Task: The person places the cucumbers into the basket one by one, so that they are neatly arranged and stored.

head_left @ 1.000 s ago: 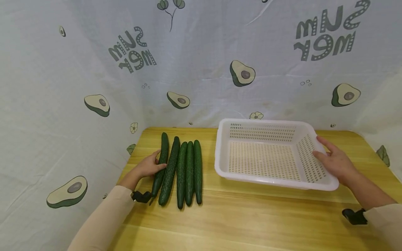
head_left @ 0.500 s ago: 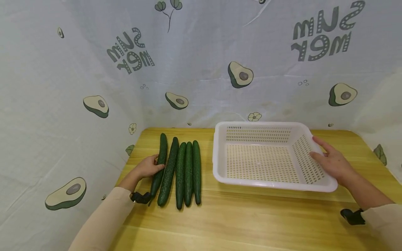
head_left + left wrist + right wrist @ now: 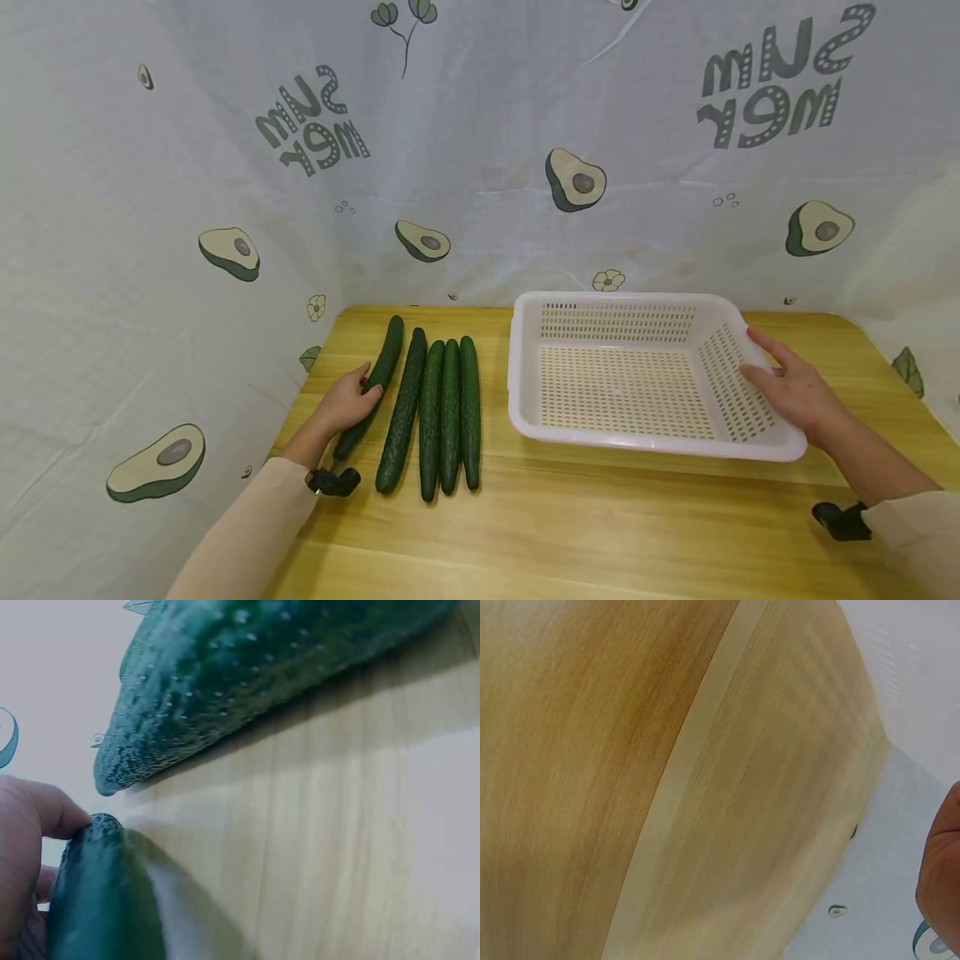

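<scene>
My left hand (image 3: 348,402) grips the leftmost cucumber (image 3: 387,354) around its middle, thumb on the near side. That cucumber slants, its top leaning right, and a gap parts it from the neighbouring dark cucumber (image 3: 402,412). In the left wrist view the held cucumber (image 3: 105,900) lies under the thumb, with a bumpy cucumber (image 3: 247,667) beyond it. On the right, my right hand (image 3: 798,392) holds the right rim of a white slotted plastic basket (image 3: 660,446), thumb over the inside wall. Only part of this hand (image 3: 939,877) shows in the right wrist view.
Several more cucumbers (image 3: 450,417) lie side by side on the wooden table (image 3: 570,533), between the left hand and the basket. A pale cloth (image 3: 480,167) with avocado prints hangs behind the table and along its left side.
My left hand has drawn the leftmost cucumber left, away from its neighbour, and its lower end has swung left. The right hand keeps its hold on the basket.
</scene>
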Available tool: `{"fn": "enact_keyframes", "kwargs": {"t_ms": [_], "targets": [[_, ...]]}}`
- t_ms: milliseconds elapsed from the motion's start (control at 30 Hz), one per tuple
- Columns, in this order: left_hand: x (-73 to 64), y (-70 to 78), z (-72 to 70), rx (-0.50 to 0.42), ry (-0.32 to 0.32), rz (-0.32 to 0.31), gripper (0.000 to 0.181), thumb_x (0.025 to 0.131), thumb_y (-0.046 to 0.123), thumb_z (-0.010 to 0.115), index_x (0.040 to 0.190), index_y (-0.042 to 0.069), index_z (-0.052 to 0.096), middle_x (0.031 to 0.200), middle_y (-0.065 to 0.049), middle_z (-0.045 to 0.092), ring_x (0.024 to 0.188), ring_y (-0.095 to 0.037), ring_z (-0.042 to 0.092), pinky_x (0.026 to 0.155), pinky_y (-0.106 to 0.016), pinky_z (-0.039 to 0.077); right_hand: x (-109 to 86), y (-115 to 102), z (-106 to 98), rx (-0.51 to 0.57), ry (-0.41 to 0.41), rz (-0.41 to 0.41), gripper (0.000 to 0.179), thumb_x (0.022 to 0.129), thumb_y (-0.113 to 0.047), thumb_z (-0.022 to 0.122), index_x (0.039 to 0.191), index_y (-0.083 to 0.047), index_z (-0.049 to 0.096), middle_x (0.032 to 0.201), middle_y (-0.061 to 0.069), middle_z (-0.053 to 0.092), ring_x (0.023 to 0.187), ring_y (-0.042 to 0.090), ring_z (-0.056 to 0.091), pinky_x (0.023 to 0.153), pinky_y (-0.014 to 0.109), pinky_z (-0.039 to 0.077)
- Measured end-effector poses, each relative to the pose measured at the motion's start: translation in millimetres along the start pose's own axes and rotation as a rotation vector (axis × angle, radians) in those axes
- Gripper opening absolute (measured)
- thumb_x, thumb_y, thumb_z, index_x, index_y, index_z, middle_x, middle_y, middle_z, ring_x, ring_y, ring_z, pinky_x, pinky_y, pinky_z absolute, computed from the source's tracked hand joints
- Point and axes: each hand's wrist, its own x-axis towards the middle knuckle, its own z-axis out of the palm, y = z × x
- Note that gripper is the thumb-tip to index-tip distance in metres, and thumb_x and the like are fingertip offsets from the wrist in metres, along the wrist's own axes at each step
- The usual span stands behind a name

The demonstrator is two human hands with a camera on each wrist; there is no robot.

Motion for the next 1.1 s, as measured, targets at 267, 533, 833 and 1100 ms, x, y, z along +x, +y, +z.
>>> {"fn": "enact_keyframes", "kwargs": {"t_ms": [267, 533, 833, 1100], "targets": [[-5.2, -0.6, -10.2, -0.046, 0.039, -0.006, 0.067, 0.110, 0.028, 0.045, 0.163, -0.002, 0.015, 0.152, -0.034, 0.043, 0.135, -0.051, 0.049, 0.108, -0.063, 0.043, -0.4, 2, 0, 0.021, -0.003, 0.009, 0.076, 0.110, -0.043, 0.038, 0.164, -0.021, -0.011, 0.144, 0.047, 0.035, 0.082, 0.019, 0.071, 0.064, 0.038, 0.061], [-8.0, 1.3, -12.6, -0.213, 0.094, -0.047, 0.073, 0.107, 0.035, 0.055, 0.163, 0.003, 0.022, 0.158, -0.028, 0.040, 0.143, -0.048, 0.042, 0.111, -0.061, 0.042, -0.9, 1, 1, 0.027, -0.008, 0.031, 0.076, 0.110, -0.043, 0.037, 0.164, -0.020, -0.011, 0.146, 0.047, 0.032, 0.085, 0.021, 0.072, 0.066, 0.039, 0.062], [-13.0, 14.0, -17.8, -0.458, 0.090, -0.042, 0.064, 0.106, 0.028, 0.055, 0.161, 0.006, 0.031, 0.167, -0.023, 0.025, 0.154, -0.042, 0.025, 0.122, -0.058, 0.030, -4.1, -2, 5, 0.010, 0.002, 0.017, 0.076, 0.110, -0.043, 0.038, 0.164, -0.020, -0.010, 0.145, 0.047, 0.034, 0.087, 0.023, 0.072, 0.066, 0.038, 0.062], [-22.5, 29.8, -22.6, -0.625, -0.049, 0.100, 0.063, 0.108, 0.024, 0.054, 0.163, 0.010, 0.027, 0.158, -0.029, 0.037, 0.116, -0.040, 0.069, 0.084, -0.049, 0.061, -9.6, -3, 10, 0.005, -0.003, 0.022, 0.076, 0.110, -0.044, 0.038, 0.164, -0.020, -0.010, 0.144, 0.046, 0.036, 0.087, 0.023, 0.072, 0.066, 0.038, 0.062]]}}
